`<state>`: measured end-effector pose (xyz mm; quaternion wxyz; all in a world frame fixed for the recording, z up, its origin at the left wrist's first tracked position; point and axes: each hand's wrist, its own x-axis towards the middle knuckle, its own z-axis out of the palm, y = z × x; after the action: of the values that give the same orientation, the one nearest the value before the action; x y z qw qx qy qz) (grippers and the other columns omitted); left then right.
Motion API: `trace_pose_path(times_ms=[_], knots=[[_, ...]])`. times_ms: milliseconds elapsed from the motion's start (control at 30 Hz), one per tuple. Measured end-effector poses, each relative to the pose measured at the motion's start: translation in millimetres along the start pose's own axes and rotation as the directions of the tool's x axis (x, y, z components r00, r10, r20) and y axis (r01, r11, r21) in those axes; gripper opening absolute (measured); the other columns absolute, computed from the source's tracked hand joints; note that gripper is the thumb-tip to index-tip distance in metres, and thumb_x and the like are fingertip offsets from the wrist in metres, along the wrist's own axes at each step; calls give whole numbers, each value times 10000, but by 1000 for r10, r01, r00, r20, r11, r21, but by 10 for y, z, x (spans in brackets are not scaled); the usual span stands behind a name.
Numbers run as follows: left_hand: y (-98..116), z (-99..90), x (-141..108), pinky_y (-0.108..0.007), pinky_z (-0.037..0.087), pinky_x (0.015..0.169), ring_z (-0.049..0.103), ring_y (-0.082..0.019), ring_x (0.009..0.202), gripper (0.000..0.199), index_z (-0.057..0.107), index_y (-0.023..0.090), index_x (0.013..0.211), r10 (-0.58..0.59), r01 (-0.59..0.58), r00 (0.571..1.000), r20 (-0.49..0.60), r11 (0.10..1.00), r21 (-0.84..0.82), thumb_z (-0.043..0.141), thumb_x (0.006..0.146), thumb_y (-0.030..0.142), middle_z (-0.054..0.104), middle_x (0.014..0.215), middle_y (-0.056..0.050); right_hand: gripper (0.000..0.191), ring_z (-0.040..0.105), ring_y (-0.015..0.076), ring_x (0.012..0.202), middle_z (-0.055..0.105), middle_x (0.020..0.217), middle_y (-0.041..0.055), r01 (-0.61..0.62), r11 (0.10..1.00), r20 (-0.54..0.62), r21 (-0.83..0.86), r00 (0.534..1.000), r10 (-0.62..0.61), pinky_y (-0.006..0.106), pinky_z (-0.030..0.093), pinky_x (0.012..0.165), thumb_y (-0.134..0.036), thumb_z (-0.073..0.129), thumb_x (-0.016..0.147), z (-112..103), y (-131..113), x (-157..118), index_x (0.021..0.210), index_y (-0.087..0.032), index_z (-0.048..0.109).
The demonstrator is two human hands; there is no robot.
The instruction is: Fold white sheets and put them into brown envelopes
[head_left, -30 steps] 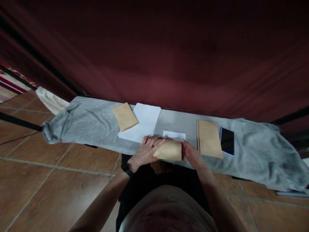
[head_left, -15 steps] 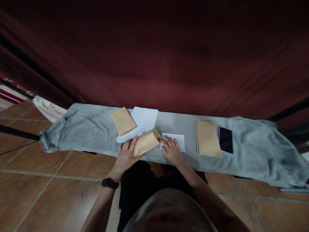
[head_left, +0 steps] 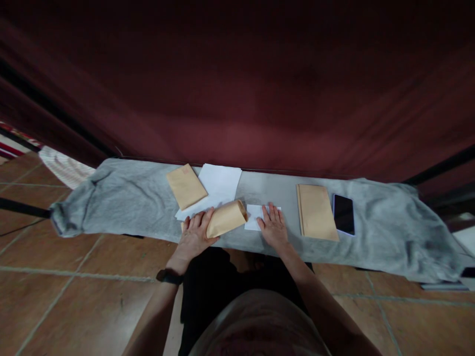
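My left hand (head_left: 196,233) grips a brown paper envelope (head_left: 225,218) near its left end, thumb below and fingers over it. The envelope bulges, and its mouth gapes toward the right. Just right of that mouth, a folded white paper (head_left: 254,217) lies flat on the grey cloth. My right hand (head_left: 273,226) rests on the right part of this paper, fingers stretched out. Behind the held envelope lie white sheets (head_left: 221,181), partly covered by another brown envelope (head_left: 186,186).
A small stack of brown envelopes (head_left: 317,212) lies to the right, with a phone (head_left: 344,214) beside it. The grey cloth (head_left: 141,198) covers a narrow bench, rumpled at both ends. A dark red curtain (head_left: 245,109) hangs behind; tiled floor (head_left: 92,296) shows in front.
My right hand has slid rightward across the folded white paper, uncovering its left part. My left hand still holds the gaping envelope in nearly the same place. The whole view has shifted slightly.
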<state>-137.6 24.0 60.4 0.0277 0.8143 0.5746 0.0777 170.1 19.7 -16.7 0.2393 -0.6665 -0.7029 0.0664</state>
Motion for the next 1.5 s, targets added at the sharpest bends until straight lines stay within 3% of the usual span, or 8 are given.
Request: trace_pose_path(times_ms=[200,367,533,700,867,1067,1300,1500], knots=[[-25,-1,63,-579,203,1191,451,-344,1355,990,164,278,1608,21,-20,1000,18,1000,-10,729,808,422,498,1413,-131,615,306,361,1497,311,1619,238,-50,999,-39,-6,998,50,585,258,1196,-419,430,1017,-56,184,-73,1514,-59,413],[-62,-29,142,-590,216,1184,442,-359,1361,1009,172,263,1612,51,-51,999,10,999,9,745,797,421,486,1431,-149,647,359,349,1468,355,1592,258,-36,991,-96,-132,995,23,548,297,1187,-431,376,1035,-57,280,-149,1530,-15,363],[-69,-53,225,-586,207,1191,430,-361,1372,1022,201,247,1610,62,-63,997,40,998,20,767,774,407,490,1434,-159,613,397,326,1441,420,1560,249,-47,966,-120,-255,993,16,494,313,1183,-393,357,1046,-84,324,-226,1521,-6,372],[-138,11,196,-592,192,1193,421,-366,1377,1057,173,265,1616,74,-75,997,24,997,10,778,762,412,480,1439,-153,576,457,327,1360,510,1483,233,-109,966,-143,-235,987,77,476,388,1106,-382,377,1038,-189,304,-269,1506,-46,387],[-194,44,108,-597,171,1199,420,-356,1378,1071,129,293,1620,96,-96,995,12,995,-21,773,772,411,471,1447,-137,527,587,339,1145,624,1239,224,-270,931,-37,-245,962,269,439,462,960,-422,506,990,-369,222,-196,1400,-91,490],[-158,15,47,-611,146,1202,418,-353,1385,1066,135,305,1616,83,-81,996,43,995,-50,773,767,401,464,1459,-135,501,659,326,1104,660,1169,230,-431,869,190,-244,857,479,365,484,915,-439,654,916,-541,116,31,1249,-83,538],[-113,7,36,-593,144,1206,417,-355,1385,1057,168,299,1609,55,-52,997,53,997,-59,779,750,380,455,1467,-133,412,686,299,1097,708,1104,197,-488,854,230,-181,823,519,334,492,908,-386,645,909,-567,107,114,1191,-99,559],[-92,2,15,-585,163,1202,410,-357,1388,1052,172,297,1609,52,-49,998,44,997,-67,775,751,383,452,1464,-132,386,643,344,1150,679,1141,220,-513,854,189,-88,833,520,389,473,955,-349,704,836,-500,95,114,1129,-122,598]])
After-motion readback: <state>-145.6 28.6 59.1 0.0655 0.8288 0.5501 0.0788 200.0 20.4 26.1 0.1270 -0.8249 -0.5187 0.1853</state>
